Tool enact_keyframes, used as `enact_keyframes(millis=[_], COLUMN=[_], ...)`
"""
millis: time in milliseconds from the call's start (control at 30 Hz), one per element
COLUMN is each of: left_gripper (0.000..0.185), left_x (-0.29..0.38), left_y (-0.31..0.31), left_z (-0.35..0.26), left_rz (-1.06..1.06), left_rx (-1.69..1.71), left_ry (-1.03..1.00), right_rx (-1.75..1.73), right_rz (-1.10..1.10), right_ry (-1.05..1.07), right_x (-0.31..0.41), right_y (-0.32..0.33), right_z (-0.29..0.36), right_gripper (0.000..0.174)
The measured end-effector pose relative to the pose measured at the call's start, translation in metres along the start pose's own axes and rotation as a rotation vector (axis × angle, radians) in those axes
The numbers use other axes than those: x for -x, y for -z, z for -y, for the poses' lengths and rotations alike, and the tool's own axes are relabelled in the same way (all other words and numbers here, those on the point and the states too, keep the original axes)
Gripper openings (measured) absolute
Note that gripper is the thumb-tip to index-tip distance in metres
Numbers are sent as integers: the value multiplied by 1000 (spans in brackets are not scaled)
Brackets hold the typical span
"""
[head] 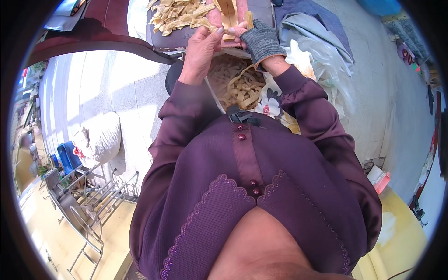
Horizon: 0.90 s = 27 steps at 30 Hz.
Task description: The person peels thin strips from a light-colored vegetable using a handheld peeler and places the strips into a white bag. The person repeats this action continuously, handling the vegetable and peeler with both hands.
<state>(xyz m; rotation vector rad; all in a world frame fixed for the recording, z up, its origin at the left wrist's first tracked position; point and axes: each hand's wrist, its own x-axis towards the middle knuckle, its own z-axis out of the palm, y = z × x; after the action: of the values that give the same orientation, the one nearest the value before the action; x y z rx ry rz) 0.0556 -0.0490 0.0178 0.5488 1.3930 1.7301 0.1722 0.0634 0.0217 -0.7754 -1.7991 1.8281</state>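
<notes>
In the head view, my bare left hand [201, 50] pinches a pale tan fibrous strip [209, 25] between thumb and fingers. My right hand [241, 33], in a grey knit fingerless glove [263, 42], meets it at the strip's other end. A short folded piece [249, 20] of similar material stands up out of the right hand. Just beyond the hands is a wooden block or tool [228, 8] on a pink cloth [242, 7]. Many knotted or folded pale pieces [176, 15] lie heaped to its left on a dark padded surface [157, 41].
Below my hands, an open bag or container holds long loose strips [246, 89]. Clear plastic sheeting [329, 70] and grey cloth [308, 29] lie on the right. On the left are a full white sack [105, 138], a metal-framed walker or chair [84, 210] and a dark red chair [105, 38].
</notes>
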Motion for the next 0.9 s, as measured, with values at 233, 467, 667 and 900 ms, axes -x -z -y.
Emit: enact_keyframes(millis=[233, 467, 667, 900], left_gripper=[17, 21, 19, 16], left_x=[-24, -43, -70, -70], left_y=[-5, -1, 12, 9], left_z=[10, 19, 42, 52], left_rz=[-150, -225, -205, -266], left_rx=[-88, -121, -118, -794], left_ry=[27, 41, 145, -105], right_rx=[-207, -181, 289, 795], right_rz=[-34, -61, -92, -244], right_ry=[-176, -85, 190, 280], right_x=[-29, -46, -84, -80], right_y=[9, 7, 2, 1], right_z=[-19, -20, -66, -76], right_gripper=[18, 18, 41, 39])
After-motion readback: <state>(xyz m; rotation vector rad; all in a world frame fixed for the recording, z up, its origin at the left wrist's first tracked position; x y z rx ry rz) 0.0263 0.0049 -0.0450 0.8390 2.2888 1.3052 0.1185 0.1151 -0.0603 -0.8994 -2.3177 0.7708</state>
